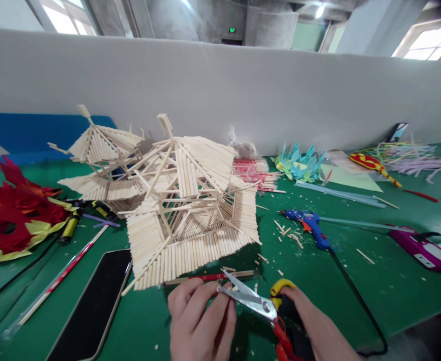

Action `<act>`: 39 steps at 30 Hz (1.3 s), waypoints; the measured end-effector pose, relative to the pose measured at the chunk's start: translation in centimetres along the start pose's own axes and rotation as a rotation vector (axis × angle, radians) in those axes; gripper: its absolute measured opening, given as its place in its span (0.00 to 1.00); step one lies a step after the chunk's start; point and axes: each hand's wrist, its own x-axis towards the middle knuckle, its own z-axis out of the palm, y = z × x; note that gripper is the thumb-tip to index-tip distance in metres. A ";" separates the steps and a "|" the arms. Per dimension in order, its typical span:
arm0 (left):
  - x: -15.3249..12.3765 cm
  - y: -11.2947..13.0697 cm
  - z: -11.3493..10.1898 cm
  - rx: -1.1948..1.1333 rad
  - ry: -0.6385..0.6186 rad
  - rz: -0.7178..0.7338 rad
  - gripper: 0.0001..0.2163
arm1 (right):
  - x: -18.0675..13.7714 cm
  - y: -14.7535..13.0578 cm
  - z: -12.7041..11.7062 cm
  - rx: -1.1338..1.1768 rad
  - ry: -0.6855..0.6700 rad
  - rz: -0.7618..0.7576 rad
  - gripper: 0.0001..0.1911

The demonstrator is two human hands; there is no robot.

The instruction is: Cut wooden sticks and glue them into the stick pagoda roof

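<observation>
My right hand (310, 316) is closed around the handles of a pair of scissors (256, 301), one yellow and one red. The blades are parted and point left, their tips by the fingers of my left hand (201, 318). My left hand is curled closed, back upward; what its fingers hold is hidden, though a pale bit shows between the blades. Just beyond it lie several wooden sticks (243, 274), one with a red wrapper. Behind them stands a pavilion model (192, 245) of thin wooden sticks, with a pointed roof and a wide lower eave.
A second stick pavilion (103, 145) stands behind left. A phone (96, 306) and red paper craft (13, 210) lie left. Right are a blue glue gun (306, 220) with its cord, stick offcuts (291, 235), clear glue sticks (340, 194) and a purple device (423, 245).
</observation>
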 end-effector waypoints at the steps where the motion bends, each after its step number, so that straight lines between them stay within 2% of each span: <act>1: 0.0 0.0 0.0 -0.001 0.002 0.005 0.08 | 0.0 0.0 0.0 -0.003 -0.001 0.001 0.27; 12: 0.1 0.0 -0.2 0.009 -0.002 0.007 0.08 | 0.4 1.8 1.9 -0.010 0.043 0.044 0.29; 16: 0.0 0.1 -0.2 0.002 -0.006 -0.001 0.07 | 0.1 1.3 1.2 -0.007 0.018 0.027 0.29; 24: -0.2 -0.2 -0.3 0.029 -0.022 0.057 0.08 | -0.1 -0.4 -0.1 0.013 -0.115 0.078 0.29; 29: -0.5 -0.3 -0.3 0.094 0.005 0.173 0.09 | 0.0 0.9 0.8 -0.089 -0.185 0.126 0.24; 33: -0.4 -0.3 -0.6 0.145 0.011 0.215 0.06 | -0.3 2.6 1.7 -0.056 -0.201 0.169 0.17; 39: 0.4 0.1 -0.9 0.159 0.035 0.222 0.04 | -0.7 3.6 2.5 -0.067 -0.181 0.186 0.17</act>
